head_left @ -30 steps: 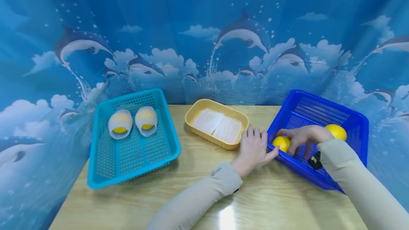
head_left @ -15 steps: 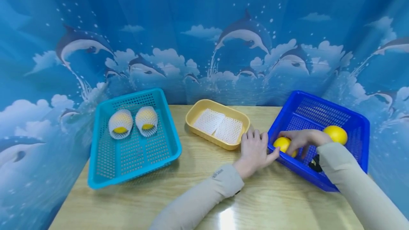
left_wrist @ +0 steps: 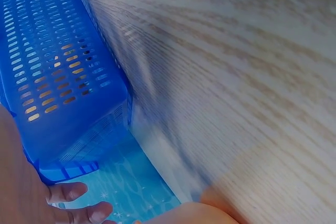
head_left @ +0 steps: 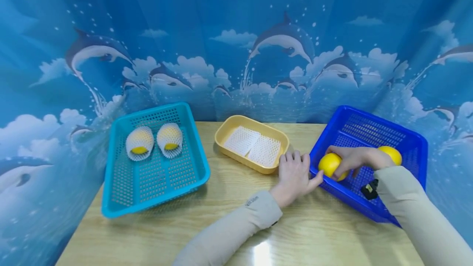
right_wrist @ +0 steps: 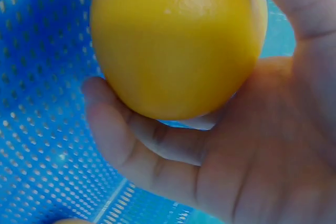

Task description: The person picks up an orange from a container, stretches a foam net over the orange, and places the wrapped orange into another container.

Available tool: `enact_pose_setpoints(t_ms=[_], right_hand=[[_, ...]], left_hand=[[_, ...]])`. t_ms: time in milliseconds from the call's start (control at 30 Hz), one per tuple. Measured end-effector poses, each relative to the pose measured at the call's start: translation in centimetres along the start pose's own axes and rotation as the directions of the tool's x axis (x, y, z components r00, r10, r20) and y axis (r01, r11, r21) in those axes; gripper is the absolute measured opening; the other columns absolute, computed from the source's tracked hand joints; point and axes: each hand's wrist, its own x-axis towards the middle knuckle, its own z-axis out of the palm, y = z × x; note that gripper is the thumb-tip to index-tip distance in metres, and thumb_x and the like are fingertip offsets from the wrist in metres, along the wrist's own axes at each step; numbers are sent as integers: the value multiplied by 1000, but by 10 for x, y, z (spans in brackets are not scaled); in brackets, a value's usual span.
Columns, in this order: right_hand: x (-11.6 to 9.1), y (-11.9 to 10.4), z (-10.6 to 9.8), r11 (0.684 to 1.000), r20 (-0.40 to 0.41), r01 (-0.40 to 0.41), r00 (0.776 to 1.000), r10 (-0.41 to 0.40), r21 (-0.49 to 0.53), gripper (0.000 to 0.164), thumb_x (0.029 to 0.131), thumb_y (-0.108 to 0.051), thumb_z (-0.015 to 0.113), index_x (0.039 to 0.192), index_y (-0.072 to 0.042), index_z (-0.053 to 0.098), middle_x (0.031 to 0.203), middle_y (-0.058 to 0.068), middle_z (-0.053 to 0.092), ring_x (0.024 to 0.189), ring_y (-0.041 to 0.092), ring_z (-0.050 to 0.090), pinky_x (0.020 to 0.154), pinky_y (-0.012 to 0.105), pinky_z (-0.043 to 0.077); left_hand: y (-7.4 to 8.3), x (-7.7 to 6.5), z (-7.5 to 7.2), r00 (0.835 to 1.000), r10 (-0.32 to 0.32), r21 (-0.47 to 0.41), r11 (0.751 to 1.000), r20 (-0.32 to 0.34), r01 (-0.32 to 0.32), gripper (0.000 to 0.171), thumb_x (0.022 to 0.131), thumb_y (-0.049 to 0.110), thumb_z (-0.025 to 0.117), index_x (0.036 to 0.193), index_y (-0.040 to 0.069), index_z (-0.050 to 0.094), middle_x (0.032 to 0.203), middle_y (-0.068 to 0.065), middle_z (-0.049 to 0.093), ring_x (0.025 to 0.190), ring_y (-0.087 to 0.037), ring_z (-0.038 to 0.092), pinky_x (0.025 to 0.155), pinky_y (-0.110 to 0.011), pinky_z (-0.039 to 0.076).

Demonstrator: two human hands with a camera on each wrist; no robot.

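In the head view my right hand [head_left: 354,161] reaches into the dark blue basket [head_left: 421,163] and grips a yellow orange [head_left: 330,165] near the basket's left corner. The right wrist view shows that orange [right_wrist: 178,45] between the thumb and curled fingers. A second orange [head_left: 392,155] lies in the basket, partly behind the right hand. My left hand [head_left: 293,173] rests between the tan tray [head_left: 229,151] and the blue basket, palm down. Its fingers are extended by the tray's corner, and its thumb reaches to the basket's rim.
Two white foam fruit nets [head_left: 242,140] lie in the tan tray. At left, a teal basket [head_left: 155,204] holds two net-wrapped yellow fruits [head_left: 139,143]. A dolphin-print curtain [head_left: 236,44] hangs behind the wooden table [head_left: 229,204].
The right hand has closed around the orange and shifted it slightly up and right within the basket. The left hand has stayed nearly still.
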Motion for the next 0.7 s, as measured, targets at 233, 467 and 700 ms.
enact_pose_setpoints(t_ms=[233,467,700], right_hand=[[-19,-11,-9,998,-66,46,997,-48,-30,78,75,-23,83,134,-6,36,113,15,51,90,27,55,67,44,57],[-33,-19,-12,977,-210,153,961,-181,-146,79,72,-30,86,133,-7,40,111,12,55,84,24,54,63,37,50],[-51,-33,-11,928,-366,235,869,-334,-288,77,69,-30,88,130,-6,47,114,12,58,88,24,55,67,36,48]], left_hand=[[0,0,1,1000,-2,-7,1000,-19,2,58,93,71,23,100,21,53,92,-1,55,84,-20,54,68,-33,38],[-1,-1,0,1000,2,-27,1000,-2,-3,59,94,71,25,102,20,54,94,-1,56,84,-20,54,69,-33,39],[-4,-4,-3,999,8,-179,984,53,2,52,98,64,28,107,20,53,96,-2,56,86,-21,56,70,-33,43]])
